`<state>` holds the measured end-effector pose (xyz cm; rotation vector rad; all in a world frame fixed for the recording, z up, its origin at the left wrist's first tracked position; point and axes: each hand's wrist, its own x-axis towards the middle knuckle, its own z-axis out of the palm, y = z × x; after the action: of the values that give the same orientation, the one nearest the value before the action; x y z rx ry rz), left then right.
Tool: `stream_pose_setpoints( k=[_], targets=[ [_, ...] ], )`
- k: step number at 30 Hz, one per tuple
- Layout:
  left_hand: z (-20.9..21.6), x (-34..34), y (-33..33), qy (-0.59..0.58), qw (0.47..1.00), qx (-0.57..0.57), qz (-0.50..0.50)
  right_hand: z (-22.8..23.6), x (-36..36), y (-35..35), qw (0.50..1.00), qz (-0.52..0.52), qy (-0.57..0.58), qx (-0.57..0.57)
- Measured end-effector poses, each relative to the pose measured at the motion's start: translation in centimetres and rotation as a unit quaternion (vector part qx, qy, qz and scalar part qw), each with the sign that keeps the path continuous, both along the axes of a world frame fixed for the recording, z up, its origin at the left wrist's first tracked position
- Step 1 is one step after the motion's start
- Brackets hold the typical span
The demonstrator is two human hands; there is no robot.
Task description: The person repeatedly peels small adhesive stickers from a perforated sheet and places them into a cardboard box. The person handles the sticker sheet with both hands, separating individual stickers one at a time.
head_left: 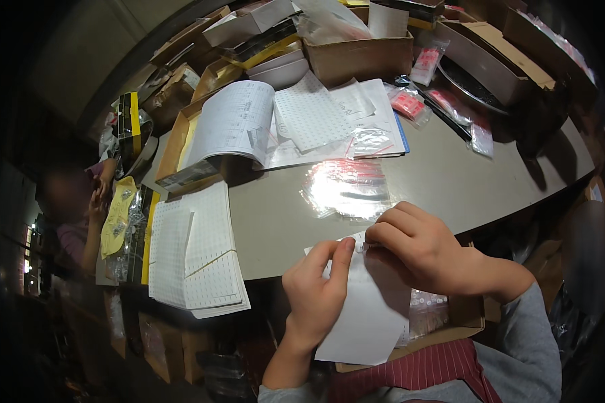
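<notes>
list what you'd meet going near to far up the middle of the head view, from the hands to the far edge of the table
left hand and right hand on a white paper sheet → pile of clear plastic bags on the grey table → white dotted sheets → brown cardboard box

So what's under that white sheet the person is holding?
Beneath the white sheet sits an open cardboard box; clear small bags show at its right side. The sheet and both hands cover the rest of the box's contents.
</notes>
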<state>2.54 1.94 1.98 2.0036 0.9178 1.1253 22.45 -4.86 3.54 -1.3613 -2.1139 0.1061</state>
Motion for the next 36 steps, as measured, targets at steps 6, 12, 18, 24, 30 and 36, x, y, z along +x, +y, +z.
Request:
stream_pose_setpoints(
  k=[6,12,18,24,30,36],
  targets=[
    [0.0,-0.1,2.1,0.0,0.999,-0.04,0.006,-0.1,-1.3,1.9,0.99,-0.024,-0.089,0.106],
    [-0.6,-0.1,3.4,-0.002,0.994,-0.105,-0.003,-0.7,0.7,2.4,0.99,0.085,-0.091,0.062],
    [-1.3,-1.1,4.0,-0.044,0.982,-0.185,-0.014,3.1,5.9,7.2,0.971,-0.066,0.111,-0.2],
    [-1.4,-1.2,4.3,-0.062,0.974,-0.213,-0.035,2.2,6.1,8.4,0.959,-0.046,0.071,-0.27],
    [-1.5,-1.2,4.3,-0.068,0.974,-0.214,-0.029,-0.9,7.0,8.0,0.987,-0.071,-0.007,-0.147],
    [-1.9,-1.5,4.2,-0.086,0.967,-0.239,-0.025,0.4,10.7,4.8,0.955,-0.153,0.034,-0.251]
  ],
)
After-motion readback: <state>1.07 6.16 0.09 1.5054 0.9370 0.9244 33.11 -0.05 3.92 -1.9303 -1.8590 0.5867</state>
